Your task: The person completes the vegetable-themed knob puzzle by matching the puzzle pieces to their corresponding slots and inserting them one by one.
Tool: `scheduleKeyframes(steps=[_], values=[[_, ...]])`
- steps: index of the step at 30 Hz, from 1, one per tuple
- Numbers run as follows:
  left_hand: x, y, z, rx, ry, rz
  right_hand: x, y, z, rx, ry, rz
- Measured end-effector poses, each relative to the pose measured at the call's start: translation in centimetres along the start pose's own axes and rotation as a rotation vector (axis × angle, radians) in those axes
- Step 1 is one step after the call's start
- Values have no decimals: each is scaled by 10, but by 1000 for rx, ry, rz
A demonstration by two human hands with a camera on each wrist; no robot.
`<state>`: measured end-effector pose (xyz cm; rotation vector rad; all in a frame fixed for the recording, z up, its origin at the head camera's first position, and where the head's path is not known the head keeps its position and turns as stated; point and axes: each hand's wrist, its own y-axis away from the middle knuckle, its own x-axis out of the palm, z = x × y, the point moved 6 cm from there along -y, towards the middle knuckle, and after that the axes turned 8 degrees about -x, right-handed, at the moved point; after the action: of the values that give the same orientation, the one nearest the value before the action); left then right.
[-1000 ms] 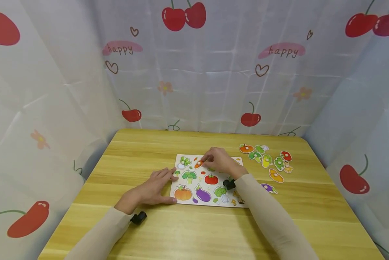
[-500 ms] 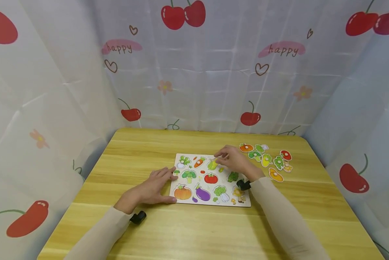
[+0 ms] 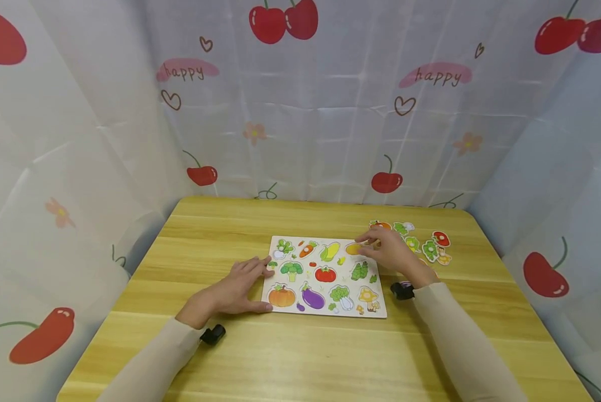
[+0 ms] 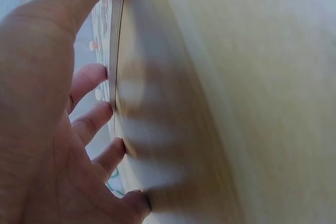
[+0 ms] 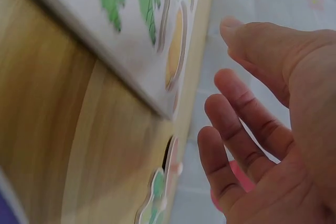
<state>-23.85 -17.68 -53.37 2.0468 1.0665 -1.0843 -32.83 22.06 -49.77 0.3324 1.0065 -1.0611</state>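
A white vegetable puzzle board [image 3: 340,279] lies on the table. My left hand [image 3: 237,289] rests at its left edge, fingers spread; in the left wrist view the thumb and fingertips touch the board's edge [image 4: 116,35] and the table. A carrot piece [image 3: 308,250] and a turnip piece [image 3: 282,249] with knobs sit in the board's top row. Over the board's far right corner hovers my right hand [image 3: 396,254], near the yellow potato-like recess [image 3: 353,249]. Its fingers are loosely bent, thumb apart, and the right wrist view shows nothing between them.
Several loose knobbed pieces lie right of the board, among them a tomato [image 3: 440,239], a pumpkin [image 3: 379,225], a corn [image 3: 411,244] and a mushroom [image 3: 444,256]. My right hand and forearm partly cover others. A cherry-print curtain [image 3: 305,151] surrounds the wooden table [image 3: 300,357].
My right hand has left the carrot piece, which it was touching in the board, and moved rightward to the far right corner. The left hand stays in place.
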Motion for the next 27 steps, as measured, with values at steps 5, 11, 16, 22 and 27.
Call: scheduleKeyframes(steps=[5,11,16,22,27], values=[[-1,1,1,-1,11,2,-10,15,-16,40,31,-24],[0,1,0,-1,21,3,-29,31,-39,58,52,-52],[2,1,0,-6,15,8,-44,48,-62,94,91,-83],[2,2,0,-14,19,3,-56,64,-90,144,104,-106],[1,2,1,-15,20,-4,-61,68,-98,155,107,-108]])
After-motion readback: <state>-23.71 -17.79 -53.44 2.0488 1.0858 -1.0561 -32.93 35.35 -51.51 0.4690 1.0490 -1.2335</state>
